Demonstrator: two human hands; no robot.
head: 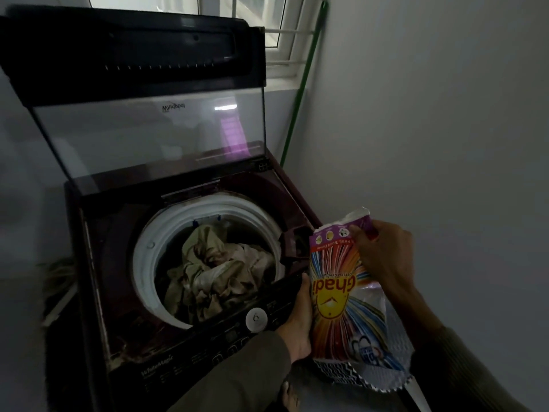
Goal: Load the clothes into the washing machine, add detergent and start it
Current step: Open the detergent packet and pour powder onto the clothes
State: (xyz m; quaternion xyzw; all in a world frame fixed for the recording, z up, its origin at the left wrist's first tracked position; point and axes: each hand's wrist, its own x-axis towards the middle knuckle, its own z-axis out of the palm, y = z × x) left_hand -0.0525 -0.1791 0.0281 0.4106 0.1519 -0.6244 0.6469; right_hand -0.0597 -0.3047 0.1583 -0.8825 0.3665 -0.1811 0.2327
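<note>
Left grip (297, 325): curled round the lower left edge of the detergent packet (338, 298), my thumb lying along its front and my fingers hidden behind it.
Right grip (383, 257): closed on the upper part of the packet, fingertips pinching the plastic just below its torn top.
Detergent packet: held between both my grips at the front right corner of the washing machine (98, 263), beside the drum opening. It stands roughly upright with the ragged open end away from me, and its printed lettering reads upside down from where I look.
Washing machine: a dark top-loader, its lid (148, 135) raised and leaning back toward the window (279, 34).
Drum rim (148, 242): a white ring, fully exposed under the raised lid.
Clothes (219, 275): a crumpled pale olive and beige heap inside the drum, below the rim.
Control panel: runs along the front edge nearest me, with a round silver dial (256, 319) just left of my left grip.
Green pole (303, 84): leans in the corner behind the machine, against the wall (430, 114).
Sleeves: dark long sleeves cover both my forearms.
</note>
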